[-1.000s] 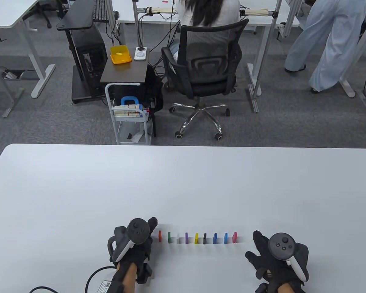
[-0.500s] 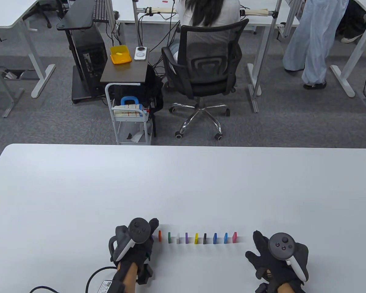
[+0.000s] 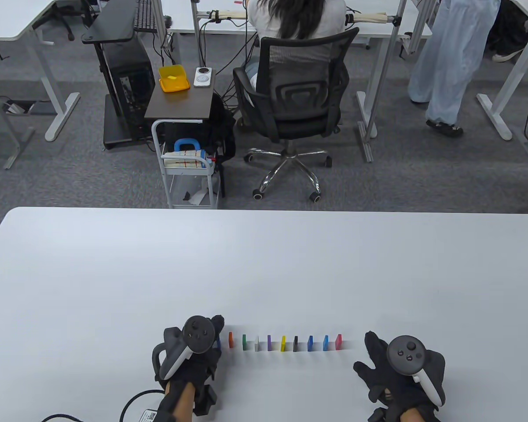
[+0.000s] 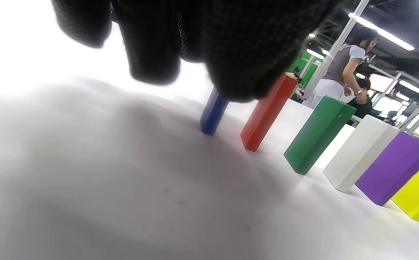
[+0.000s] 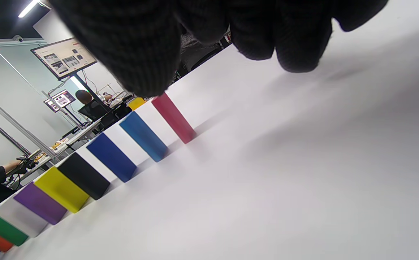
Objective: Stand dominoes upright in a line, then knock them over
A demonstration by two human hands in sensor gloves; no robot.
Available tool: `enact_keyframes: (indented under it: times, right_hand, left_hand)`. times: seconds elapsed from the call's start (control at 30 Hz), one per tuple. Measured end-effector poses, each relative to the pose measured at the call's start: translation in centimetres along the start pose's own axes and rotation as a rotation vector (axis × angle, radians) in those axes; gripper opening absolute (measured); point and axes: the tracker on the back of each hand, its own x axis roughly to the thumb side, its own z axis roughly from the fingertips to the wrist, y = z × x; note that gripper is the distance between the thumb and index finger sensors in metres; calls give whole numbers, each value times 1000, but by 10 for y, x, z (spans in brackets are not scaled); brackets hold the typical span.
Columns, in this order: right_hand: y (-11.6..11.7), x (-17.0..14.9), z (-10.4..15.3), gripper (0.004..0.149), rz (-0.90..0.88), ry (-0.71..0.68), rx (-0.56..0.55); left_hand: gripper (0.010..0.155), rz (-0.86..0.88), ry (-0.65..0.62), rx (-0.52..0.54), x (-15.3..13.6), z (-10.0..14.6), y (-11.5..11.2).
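Observation:
Several coloured dominoes stand upright in one row near the front edge of the white table (image 3: 264, 263), from an orange one (image 3: 230, 340) to a pink one (image 3: 338, 341). A dark blue domino (image 3: 219, 342) stands at the row's left end, right against my left hand (image 3: 211, 334). In the left wrist view a gloved fingertip (image 4: 245, 65) covers the top of this dark blue domino (image 4: 214, 113), so any grip is hidden. My right hand (image 3: 372, 356) rests spread on the table just right of the pink domino (image 5: 173, 118), holding nothing.
Past the table's far edge stand a black office chair (image 3: 290, 101) with a seated person, a small white cart (image 3: 189, 176) and a side table with a yellow box (image 3: 174, 78). Another person walks at the far right (image 3: 449, 61).
My left hand and forearm have shifted slightly left, and more of the dark blue domino shows beside it. The row and my right hand have not moved. The person in the background has walked on.

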Motion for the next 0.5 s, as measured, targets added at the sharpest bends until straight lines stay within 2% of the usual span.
enact_keyframes:
  times: [0.17, 0.5]
  right_hand:
    - [0, 2, 1, 80, 3, -8, -15]
    - [0, 3, 2, 80, 10, -11, -13]
  left_hand:
    - [82, -35, 22, -37, 9, 11, 7]
    - [86, -122, 22, -74, 20, 10, 0]
